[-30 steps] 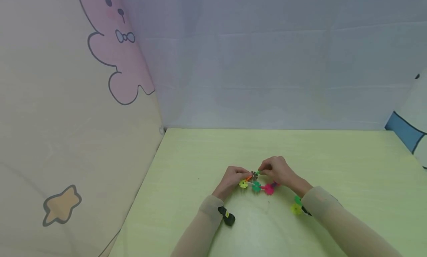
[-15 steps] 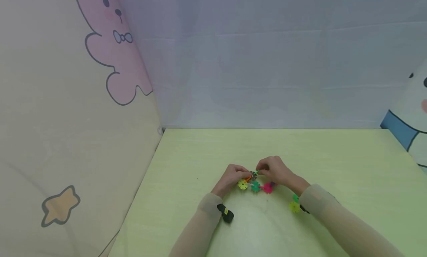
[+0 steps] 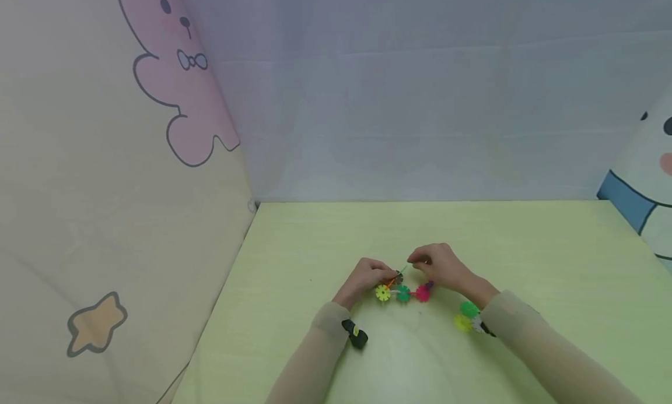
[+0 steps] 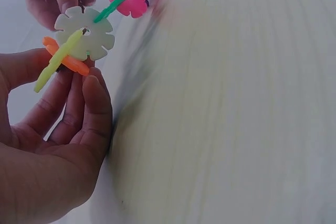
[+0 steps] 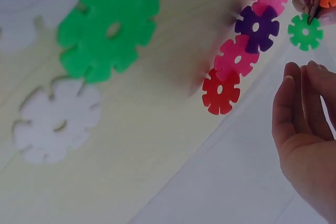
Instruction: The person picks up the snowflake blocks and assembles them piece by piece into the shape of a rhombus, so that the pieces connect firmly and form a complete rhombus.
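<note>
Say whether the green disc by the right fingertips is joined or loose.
Apparently joined: in the right wrist view, the green disc meets the brown disc, with the right hand apart.

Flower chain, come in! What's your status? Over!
Left hand pinches the chain. Right hand holding nothing, near its green disc. Nothing seen blocking; other discs lie by the right sleeve.

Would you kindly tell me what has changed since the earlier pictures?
The right hand has let go of the small green disc and drawn slightly away to the right, leaving a gap. The left hand still grips the chain of discs, and the green disc stays attached to it.
</note>
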Tool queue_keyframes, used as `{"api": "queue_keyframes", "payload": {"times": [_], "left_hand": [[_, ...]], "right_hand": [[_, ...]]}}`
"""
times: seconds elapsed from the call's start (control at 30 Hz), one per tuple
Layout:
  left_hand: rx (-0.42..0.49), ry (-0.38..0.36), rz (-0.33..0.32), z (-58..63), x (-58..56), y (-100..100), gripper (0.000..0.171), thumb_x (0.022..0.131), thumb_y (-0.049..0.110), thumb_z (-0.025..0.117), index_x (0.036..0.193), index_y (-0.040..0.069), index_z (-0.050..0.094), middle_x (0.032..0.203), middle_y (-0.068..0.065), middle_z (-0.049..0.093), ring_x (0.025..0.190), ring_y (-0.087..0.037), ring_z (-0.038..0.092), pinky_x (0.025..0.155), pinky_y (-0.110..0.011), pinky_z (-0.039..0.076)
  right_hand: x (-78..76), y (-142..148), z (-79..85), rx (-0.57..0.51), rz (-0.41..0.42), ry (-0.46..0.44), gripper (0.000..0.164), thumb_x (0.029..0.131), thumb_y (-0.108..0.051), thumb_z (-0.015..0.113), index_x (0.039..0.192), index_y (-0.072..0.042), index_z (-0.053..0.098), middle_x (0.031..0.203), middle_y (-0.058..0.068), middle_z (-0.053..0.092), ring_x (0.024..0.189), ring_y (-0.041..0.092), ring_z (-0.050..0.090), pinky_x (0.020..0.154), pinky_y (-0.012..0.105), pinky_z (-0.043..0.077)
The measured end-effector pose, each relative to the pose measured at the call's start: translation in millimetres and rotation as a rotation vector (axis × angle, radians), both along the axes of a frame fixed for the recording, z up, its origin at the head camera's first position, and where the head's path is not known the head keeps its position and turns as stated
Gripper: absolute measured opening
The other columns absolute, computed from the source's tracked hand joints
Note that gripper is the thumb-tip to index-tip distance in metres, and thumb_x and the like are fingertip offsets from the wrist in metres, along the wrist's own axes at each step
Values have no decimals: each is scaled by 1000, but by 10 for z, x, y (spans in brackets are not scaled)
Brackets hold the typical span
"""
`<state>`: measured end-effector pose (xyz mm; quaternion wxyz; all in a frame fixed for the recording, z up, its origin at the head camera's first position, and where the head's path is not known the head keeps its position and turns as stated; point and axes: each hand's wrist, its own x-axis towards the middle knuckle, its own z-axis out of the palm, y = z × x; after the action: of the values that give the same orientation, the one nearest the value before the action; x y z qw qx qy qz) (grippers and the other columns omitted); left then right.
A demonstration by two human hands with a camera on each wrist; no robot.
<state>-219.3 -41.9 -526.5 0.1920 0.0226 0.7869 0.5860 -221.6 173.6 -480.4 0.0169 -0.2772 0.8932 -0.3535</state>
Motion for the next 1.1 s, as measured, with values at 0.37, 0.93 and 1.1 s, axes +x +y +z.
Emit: {"api": "queue_keyframes", "payload": {"times": [0.37,0.93,1.1], "left_hand": [[3,-23,12,-37,5,-19,15,82,22,75,82,7,75,76,0,69,69,-10,61,63,-24,47],[42,-35,12,-85,2,-31,16,82,23,75,83,7,75,78,-1,70,70,-11,62,62,-24,47],[62,-46,22,-71,1,-38,17,82,22,75,84,5,75,79,-2,69,72,-12,62,65,-25,48]], "right_hand": [[148,346,42,50,5,-21,10,85,-4,70,95,-4,72,87,1,69,77,12,63,68,34,52],[351,1059,-33,169,-16,-207,32,76,-10,79,105,-2,69,100,5,66,87,23,57,74,38,49],[368,1184,-104,161,-20,-216,34,74,-12,82,104,-3,70,98,2,66,83,20,57,71,33,49]]}}
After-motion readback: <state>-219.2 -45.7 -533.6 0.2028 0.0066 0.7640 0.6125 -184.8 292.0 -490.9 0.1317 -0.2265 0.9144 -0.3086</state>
